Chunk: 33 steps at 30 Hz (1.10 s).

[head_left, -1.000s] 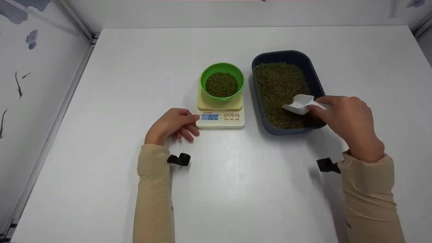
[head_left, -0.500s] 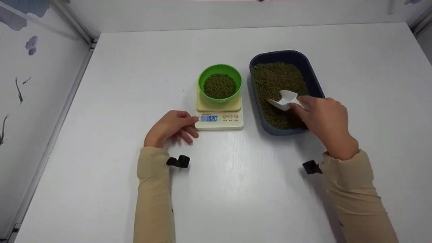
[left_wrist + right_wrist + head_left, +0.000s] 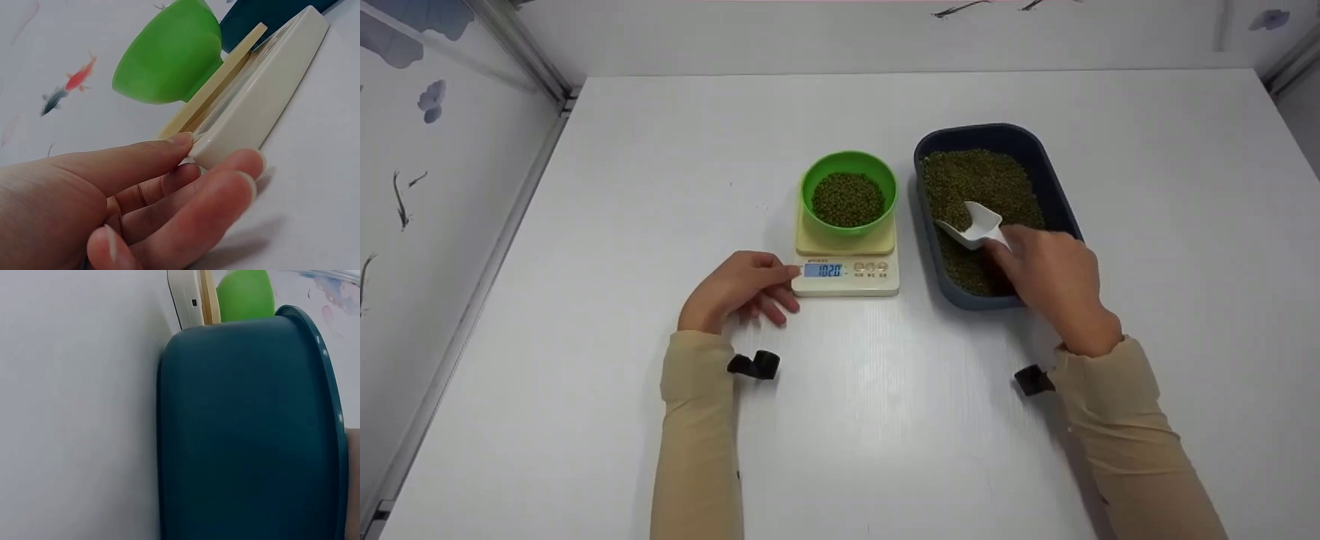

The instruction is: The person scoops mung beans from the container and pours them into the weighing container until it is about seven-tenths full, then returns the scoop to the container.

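Note:
A white kitchen scale [image 3: 851, 279] with a lit display reading 102.0 stands mid-table in the head view. On its cream platform sits a green bowl [image 3: 814, 193] partly filled with mung beans [image 3: 847, 200]. My left hand [image 3: 739, 285] pinches the scale's front left corner [image 3: 202, 152] between thumb and index finger, the other fingers spread loosely below. To the right, my right hand [image 3: 1054, 274] grips a white scoop [image 3: 982, 226] by its handle. The scoop carries mung beans and is over the left part of the dark blue tub [image 3: 1054, 195].
More mung beans [image 3: 982, 176] fill much of the tub, whose outer wall [image 3: 247, 422] takes up most of the right wrist view. A few specks lie on the white table [image 3: 660, 165] left of the bowl. Walls border the table at the back and left.
My right hand has moved left with the scoop, from the tub's right part to near its left rim. The left hand stays at the scale, and the display still reads 102.0.

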Each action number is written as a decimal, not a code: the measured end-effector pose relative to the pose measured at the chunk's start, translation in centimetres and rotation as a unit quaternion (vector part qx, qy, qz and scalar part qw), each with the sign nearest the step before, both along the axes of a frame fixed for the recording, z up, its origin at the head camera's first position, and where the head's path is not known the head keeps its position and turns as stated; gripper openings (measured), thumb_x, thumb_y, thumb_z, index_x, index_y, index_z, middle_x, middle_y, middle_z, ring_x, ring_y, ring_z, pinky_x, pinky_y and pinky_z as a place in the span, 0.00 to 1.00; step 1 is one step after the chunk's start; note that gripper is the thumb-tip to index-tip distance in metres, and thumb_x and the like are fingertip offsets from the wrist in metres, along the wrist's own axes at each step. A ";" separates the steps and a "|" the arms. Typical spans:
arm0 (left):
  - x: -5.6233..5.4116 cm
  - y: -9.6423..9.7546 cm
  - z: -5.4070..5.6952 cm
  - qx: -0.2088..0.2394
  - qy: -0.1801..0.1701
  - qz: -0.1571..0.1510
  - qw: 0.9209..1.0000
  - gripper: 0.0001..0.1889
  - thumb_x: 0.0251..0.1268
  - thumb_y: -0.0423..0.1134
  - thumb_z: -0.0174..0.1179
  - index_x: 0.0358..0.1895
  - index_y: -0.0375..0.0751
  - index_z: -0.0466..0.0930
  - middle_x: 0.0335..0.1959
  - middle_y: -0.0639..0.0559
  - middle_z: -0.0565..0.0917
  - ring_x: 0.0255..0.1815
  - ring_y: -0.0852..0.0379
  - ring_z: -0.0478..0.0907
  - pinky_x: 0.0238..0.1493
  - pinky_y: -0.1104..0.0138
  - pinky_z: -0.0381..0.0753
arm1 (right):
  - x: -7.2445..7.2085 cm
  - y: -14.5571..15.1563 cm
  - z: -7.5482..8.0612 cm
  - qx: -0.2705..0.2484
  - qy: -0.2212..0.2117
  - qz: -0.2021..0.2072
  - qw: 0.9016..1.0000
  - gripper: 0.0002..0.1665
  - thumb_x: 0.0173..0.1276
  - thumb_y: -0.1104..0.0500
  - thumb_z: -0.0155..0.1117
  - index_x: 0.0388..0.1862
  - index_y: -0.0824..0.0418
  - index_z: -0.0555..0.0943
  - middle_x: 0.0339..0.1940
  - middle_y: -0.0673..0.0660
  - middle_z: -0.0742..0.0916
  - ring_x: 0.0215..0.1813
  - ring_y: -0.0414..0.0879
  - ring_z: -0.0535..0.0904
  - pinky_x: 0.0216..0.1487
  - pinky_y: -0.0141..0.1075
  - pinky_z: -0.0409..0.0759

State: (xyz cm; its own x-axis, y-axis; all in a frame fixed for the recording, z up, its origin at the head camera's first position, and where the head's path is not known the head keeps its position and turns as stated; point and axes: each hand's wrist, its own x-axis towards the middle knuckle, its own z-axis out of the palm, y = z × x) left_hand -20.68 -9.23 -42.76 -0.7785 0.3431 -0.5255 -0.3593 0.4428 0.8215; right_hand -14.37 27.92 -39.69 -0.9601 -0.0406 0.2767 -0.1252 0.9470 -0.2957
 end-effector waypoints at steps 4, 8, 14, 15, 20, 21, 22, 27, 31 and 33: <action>0.1 -0.1 0.0 -0.002 -0.001 0.002 1.000 0.22 0.52 0.56 0.60 0.37 0.38 0.77 0.30 0.42 0.84 0.26 0.47 0.82 0.15 0.71 0.68 | -0.2 -0.3 -0.1 0.001 -0.003 -0.005 1.000 0.22 0.64 0.44 0.54 0.46 0.57 0.81 0.26 0.59 0.84 0.21 0.53 0.75 0.17 0.45 0.67; 0.2 -0.3 0.0 -0.005 -0.001 0.001 1.000 0.22 0.52 0.56 0.60 0.37 0.38 0.77 0.30 0.42 0.84 0.26 0.47 0.82 0.15 0.71 0.69 | -0.1 -0.4 -0.4 0.005 0.011 -0.009 1.000 0.21 0.64 0.44 0.54 0.46 0.57 0.81 0.26 0.59 0.84 0.18 0.53 0.73 0.15 0.43 0.65; 0.0 -0.3 0.0 0.002 -0.002 0.002 1.000 0.23 0.51 0.57 0.61 0.37 0.38 0.77 0.31 0.42 0.84 0.26 0.46 0.82 0.15 0.71 0.69 | -0.2 -0.4 -0.3 0.005 0.027 -0.025 0.999 0.17 0.64 0.53 0.53 0.46 0.59 0.80 0.21 0.58 0.79 0.13 0.49 0.64 0.12 0.39 0.56; 0.0 -0.2 0.0 0.003 -0.003 0.002 1.000 0.24 0.51 0.57 0.61 0.37 0.38 0.77 0.31 0.42 0.84 0.26 0.46 0.82 0.15 0.71 0.69 | -0.2 -0.3 -0.3 0.002 0.028 -0.028 0.999 0.17 0.63 0.54 0.52 0.46 0.60 0.80 0.20 0.57 0.79 0.13 0.48 0.63 0.12 0.39 0.55; -0.2 -0.1 0.0 0.007 -0.013 0.003 1.000 0.23 0.51 0.56 0.61 0.37 0.38 0.77 0.31 0.42 0.84 0.26 0.47 0.82 0.15 0.71 0.70 | -0.3 -0.3 -0.2 -0.018 0.019 -0.052 0.998 0.19 0.62 0.55 0.49 0.47 0.63 0.78 0.26 0.58 0.81 0.15 0.49 0.65 0.15 0.41 0.58; -0.2 -0.1 0.0 0.008 -0.015 0.004 1.000 0.23 0.51 0.56 0.61 0.37 0.38 0.77 0.31 0.42 0.84 0.26 0.47 0.82 0.15 0.71 0.70 | -0.3 -0.3 -0.2 -0.020 0.014 -0.054 0.998 0.19 0.62 0.56 0.48 0.47 0.63 0.78 0.28 0.58 0.81 0.16 0.49 0.66 0.16 0.41 0.60; -0.2 -0.1 0.0 0.008 -0.015 0.003 1.000 0.22 0.52 0.55 0.61 0.37 0.38 0.77 0.31 0.42 0.84 0.26 0.47 0.82 0.15 0.71 0.70 | -0.3 -0.4 -0.1 -0.023 0.008 -0.057 0.998 0.19 0.61 0.56 0.48 0.48 0.63 0.77 0.30 0.58 0.81 0.17 0.49 0.67 0.17 0.42 0.61; -0.3 0.2 0.1 0.011 -0.009 0.001 1.000 0.21 0.52 0.54 0.61 0.36 0.37 0.77 0.30 0.41 0.84 0.25 0.47 0.82 0.15 0.72 0.68 | 0.0 -0.3 -0.2 -0.029 0.000 -0.054 0.998 0.20 0.63 0.58 0.48 0.51 0.64 0.75 0.32 0.59 0.81 0.16 0.49 0.66 0.17 0.41 0.60; -0.2 0.1 0.0 0.012 -0.005 0.000 1.000 0.21 0.52 0.55 0.61 0.36 0.37 0.78 0.29 0.41 0.84 0.25 0.47 0.82 0.15 0.72 0.68 | 0.0 -0.2 -0.2 -0.022 0.004 -0.035 0.999 0.19 0.66 0.56 0.48 0.52 0.64 0.75 0.30 0.60 0.81 0.14 0.48 0.64 0.15 0.40 0.59; -0.2 -0.1 0.0 0.013 -0.004 0.001 1.000 0.22 0.52 0.55 0.61 0.36 0.37 0.78 0.29 0.41 0.84 0.25 0.47 0.82 0.15 0.72 0.68 | -0.1 -0.2 0.0 -0.017 0.004 -0.025 1.000 0.18 0.67 0.56 0.50 0.51 0.64 0.75 0.33 0.61 0.83 0.14 0.48 0.66 0.15 0.41 0.60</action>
State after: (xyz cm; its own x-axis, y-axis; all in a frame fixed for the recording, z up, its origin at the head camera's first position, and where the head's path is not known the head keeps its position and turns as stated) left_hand -20.86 -9.29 -42.74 -0.7755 0.3544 -0.5225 -0.3669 0.4206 0.8297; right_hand -14.47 27.68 -39.72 -0.9587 0.0169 0.2840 -0.0802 0.9417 -0.3267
